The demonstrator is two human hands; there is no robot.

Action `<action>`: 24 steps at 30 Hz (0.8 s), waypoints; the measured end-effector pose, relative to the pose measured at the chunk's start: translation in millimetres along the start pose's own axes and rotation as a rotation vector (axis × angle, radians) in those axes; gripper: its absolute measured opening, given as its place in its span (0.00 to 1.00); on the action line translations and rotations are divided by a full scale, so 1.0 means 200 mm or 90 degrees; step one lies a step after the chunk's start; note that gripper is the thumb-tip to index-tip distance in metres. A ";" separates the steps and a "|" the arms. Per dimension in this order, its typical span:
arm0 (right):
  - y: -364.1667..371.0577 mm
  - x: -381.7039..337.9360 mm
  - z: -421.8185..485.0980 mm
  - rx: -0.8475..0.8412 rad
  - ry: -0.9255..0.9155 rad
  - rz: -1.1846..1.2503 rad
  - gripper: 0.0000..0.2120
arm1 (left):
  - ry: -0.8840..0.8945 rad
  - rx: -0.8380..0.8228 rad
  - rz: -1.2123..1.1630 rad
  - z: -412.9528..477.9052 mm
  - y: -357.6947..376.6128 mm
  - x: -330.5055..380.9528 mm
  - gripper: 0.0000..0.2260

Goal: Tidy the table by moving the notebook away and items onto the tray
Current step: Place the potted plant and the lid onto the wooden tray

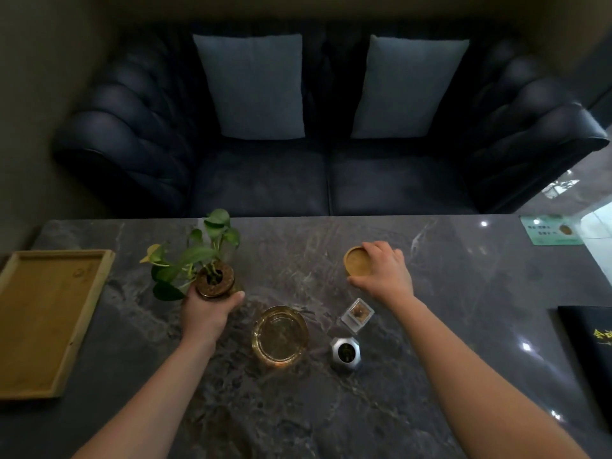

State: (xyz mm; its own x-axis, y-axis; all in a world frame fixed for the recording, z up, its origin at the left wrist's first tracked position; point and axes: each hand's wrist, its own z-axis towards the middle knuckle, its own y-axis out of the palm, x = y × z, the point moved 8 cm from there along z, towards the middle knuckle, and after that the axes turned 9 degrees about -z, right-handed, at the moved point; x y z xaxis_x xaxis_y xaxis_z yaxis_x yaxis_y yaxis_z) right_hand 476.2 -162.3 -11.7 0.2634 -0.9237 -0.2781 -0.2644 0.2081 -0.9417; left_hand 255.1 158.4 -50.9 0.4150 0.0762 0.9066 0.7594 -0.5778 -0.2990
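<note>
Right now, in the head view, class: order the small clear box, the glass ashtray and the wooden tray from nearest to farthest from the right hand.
1. Small clear box, close beside the right hand, by its wrist.
2. Glass ashtray, mid-table, further left.
3. Wooden tray, at the far left edge.

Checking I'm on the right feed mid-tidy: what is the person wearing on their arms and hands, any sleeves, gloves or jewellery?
The left hand and right hand are ungloved, with no rings, watch or wristband visible. Both forearms are uncovered down to the frame's lower edge, so no sleeves show.
</note>
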 end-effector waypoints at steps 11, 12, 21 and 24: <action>0.03 -0.58 -0.20 0.014 -0.151 0.001 0.40 | 0.068 0.030 0.000 -0.04 -0.49 0.05 0.28; 0.05 -0.64 -0.22 0.007 -0.158 0.000 0.41 | 0.059 0.036 0.007 -0.03 -0.55 0.04 0.29; 0.24 -1.23 -0.35 -0.040 -0.221 -0.027 0.39 | 0.033 0.063 -0.015 0.07 -1.08 -0.01 0.26; 0.32 -1.46 -0.39 -0.063 -0.258 -0.040 0.39 | 0.028 0.090 -0.019 0.12 -1.25 -0.03 0.27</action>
State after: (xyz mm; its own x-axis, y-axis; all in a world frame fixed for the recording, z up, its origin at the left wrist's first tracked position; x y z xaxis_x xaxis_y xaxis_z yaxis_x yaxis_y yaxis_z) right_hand 310.2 96.9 23.5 0.6205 -0.7280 -0.2915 -0.3189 0.1054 -0.9419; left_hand 75.4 322.3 10.9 0.3710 0.0538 0.9271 0.8356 -0.4548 -0.3081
